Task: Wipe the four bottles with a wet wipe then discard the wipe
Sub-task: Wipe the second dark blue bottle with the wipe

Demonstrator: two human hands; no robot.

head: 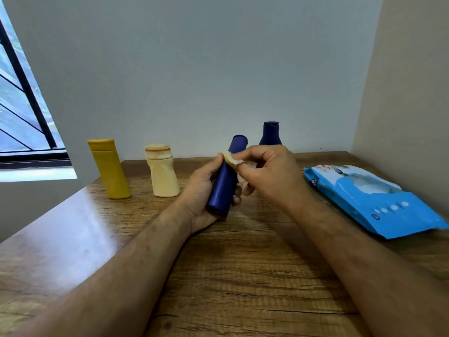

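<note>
My left hand grips a dark blue cylindrical bottle, tilted and lifted off the wooden table. My right hand pinches a crumpled, yellowed wet wipe against the upper side of that bottle. A mustard-yellow bottle and a cream bottle stand upright at the left. A second dark blue bottle stands behind my right hand, its lower part hidden.
A blue pack of wet wipes lies on the table at the right, near the beige side wall. A grey wall closes the back. A window with black bars is at the far left.
</note>
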